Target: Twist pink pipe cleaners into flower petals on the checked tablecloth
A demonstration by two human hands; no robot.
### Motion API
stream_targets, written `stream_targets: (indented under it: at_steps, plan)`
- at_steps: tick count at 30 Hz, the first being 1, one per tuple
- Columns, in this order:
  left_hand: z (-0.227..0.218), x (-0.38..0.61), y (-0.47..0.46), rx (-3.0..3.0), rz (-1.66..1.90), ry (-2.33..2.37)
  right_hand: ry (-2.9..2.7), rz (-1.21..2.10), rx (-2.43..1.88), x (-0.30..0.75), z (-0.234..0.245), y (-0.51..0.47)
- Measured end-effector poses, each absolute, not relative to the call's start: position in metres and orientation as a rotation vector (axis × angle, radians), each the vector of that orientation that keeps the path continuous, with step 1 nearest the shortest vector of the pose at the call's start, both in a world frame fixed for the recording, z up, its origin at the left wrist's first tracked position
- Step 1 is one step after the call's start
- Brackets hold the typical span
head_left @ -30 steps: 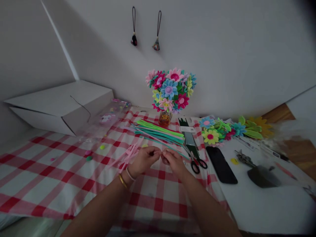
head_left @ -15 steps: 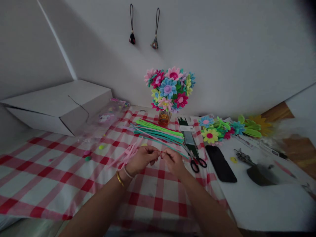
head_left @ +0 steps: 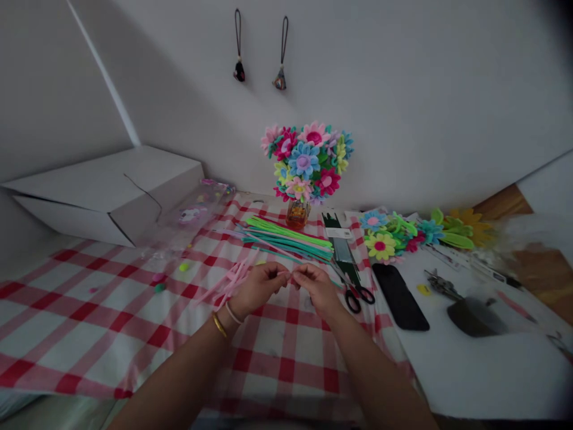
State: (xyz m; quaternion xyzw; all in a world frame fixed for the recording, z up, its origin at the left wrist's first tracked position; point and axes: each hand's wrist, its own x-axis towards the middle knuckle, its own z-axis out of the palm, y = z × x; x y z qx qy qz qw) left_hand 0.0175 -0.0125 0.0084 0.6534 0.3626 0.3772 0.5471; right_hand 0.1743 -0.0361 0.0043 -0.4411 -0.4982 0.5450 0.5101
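Above the checked cloth, my left hand (head_left: 264,285) and my right hand (head_left: 316,288) meet with fingertips pinched together. Between them is a small bit of pink pipe cleaner (head_left: 290,273), mostly hidden by the fingers. Cut pink pipe cleaners (head_left: 228,280) lie loose just left of my left hand. Behind the hands is a bundle of green, teal and lilac pipe cleaners (head_left: 290,239). Black-handled scissors (head_left: 353,292) rest to the right of my right hand, partly over a pack of dark green stems (head_left: 342,245).
A glass jar (head_left: 298,215) holds a bouquet of fuzzy flowers (head_left: 307,161) by the wall. At left are a white box (head_left: 111,185), a clear plastic bag (head_left: 188,215) and small pom-poms (head_left: 159,288). Rightward lie a black phone (head_left: 400,297), more fuzzy flowers (head_left: 380,245) and pliers (head_left: 443,285).
My right hand has tilted and risen slightly, its fingers bending more over the pink piece. My left hand has shifted only a little. Nothing else on the table has moved.
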Motion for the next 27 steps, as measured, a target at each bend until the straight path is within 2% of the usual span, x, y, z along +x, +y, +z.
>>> stream_targets:
  at_steps: [14, 21, 27]
  plan:
    - [0.0033, 0.0185, -0.0081, 1.213, 1.001, 0.79, -1.232, 1.302, -1.039, 0.1713, 0.0039, -0.0377]
    - [0.0066, 0.0182, -0.0119, 0.872, 0.855, 0.575, -1.13, 1.374, -0.934, 0.1698, 0.0001, -0.038]
    - [0.01, 0.0167, -0.0156, 0.827, 0.825, 0.396, -1.052, 1.476, -0.767, 0.1644, -0.0055, -0.0406]
